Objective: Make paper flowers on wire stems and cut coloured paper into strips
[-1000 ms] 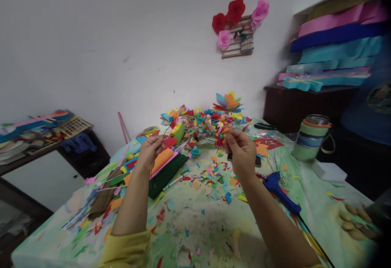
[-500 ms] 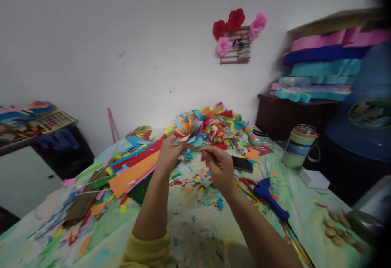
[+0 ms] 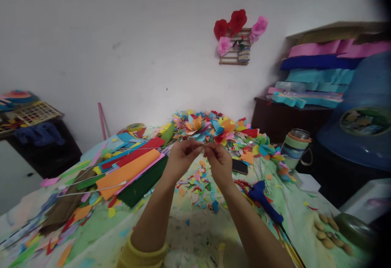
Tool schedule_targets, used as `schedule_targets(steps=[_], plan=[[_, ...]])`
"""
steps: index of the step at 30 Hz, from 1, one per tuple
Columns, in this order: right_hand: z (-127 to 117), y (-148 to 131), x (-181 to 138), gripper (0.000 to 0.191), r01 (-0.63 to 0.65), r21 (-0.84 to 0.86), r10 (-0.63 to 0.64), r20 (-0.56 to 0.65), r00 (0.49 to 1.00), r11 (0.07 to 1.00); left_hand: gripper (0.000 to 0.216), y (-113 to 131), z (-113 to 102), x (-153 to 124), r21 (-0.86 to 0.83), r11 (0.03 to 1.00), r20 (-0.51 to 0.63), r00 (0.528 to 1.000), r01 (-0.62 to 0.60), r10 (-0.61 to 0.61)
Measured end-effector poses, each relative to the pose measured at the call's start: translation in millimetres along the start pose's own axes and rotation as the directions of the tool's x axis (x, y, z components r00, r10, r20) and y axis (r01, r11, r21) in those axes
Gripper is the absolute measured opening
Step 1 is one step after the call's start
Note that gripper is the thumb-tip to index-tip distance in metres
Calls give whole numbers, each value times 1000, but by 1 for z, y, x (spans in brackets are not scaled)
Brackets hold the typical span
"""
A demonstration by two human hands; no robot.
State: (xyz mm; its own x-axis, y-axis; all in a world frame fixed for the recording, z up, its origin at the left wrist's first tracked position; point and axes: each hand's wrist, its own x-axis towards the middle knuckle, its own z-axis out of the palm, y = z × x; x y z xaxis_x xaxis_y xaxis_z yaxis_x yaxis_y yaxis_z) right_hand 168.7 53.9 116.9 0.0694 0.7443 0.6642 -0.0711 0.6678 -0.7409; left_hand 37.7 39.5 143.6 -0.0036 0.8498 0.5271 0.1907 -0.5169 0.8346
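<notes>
My left hand [image 3: 183, 158] and my right hand [image 3: 219, 163] meet over the middle of the table, fingers closed in pinches with the tips almost touching. Whatever thin thing sits between the fingertips is too small to make out. Just beyond them is a layered paper flower [image 3: 197, 126] with orange, pink and blue petals; whether it is held is hidden by my fingers. A second orange, blue and pink flower [image 3: 224, 129] lies to its right. Under my hands are small colored paper scraps [image 3: 200, 184].
Orange paper [image 3: 128, 174] and other strips lie left. To the right are a dark phone [image 3: 240, 166], a blue glue gun [image 3: 265, 203] with its cord, an open bottle [image 3: 295, 150], a white block [image 3: 307, 182] and several brown nuts [image 3: 328, 231].
My left hand has moved right and lower, bringing both hands' fingertips together. The flower that was at my left fingers now appears beyond both hands. More flowers show at right, near the bottle.
</notes>
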Motion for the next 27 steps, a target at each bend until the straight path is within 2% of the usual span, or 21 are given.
schedule_targets(steps=[4, 7, 10, 13, 18, 22, 27], plan=[[-1, 4, 2, 19, 16, -58, -15, 7, 1000, 998, 26, 0, 2, -2, 278, 960, -76, 997, 16, 5], [0, 8, 2, 18, 33, -83, -31, 20, 999, 996, 20, 5, 4, -4, 465, 884, -122, 986, -48, 118], [0, 13, 3, 18, 117, -149, -117, 14, 993, 982, 14, 9, 7, -7, 502, 852, -123, 962, -152, 244], [-2, 18, 4, 20, 174, -229, -173, 26, 985, 958, 13, 8, 9, -9, 545, 822, -129, 951, -168, 280], [-6, 26, 5, 20, 184, -279, -195, -13, 981, 942, 6, 9, 11, -12, 579, 794, -141, 936, -186, 322], [-7, 30, 4, 20, 188, -278, -194, 5, 981, 942, 6, 11, 12, -12, 562, 799, -148, 923, -216, 354], [-7, 28, 4, 19, 214, -266, -218, 14, 976, 940, 7, 6, 11, -12, 633, 726, -138, 884, -268, 447]])
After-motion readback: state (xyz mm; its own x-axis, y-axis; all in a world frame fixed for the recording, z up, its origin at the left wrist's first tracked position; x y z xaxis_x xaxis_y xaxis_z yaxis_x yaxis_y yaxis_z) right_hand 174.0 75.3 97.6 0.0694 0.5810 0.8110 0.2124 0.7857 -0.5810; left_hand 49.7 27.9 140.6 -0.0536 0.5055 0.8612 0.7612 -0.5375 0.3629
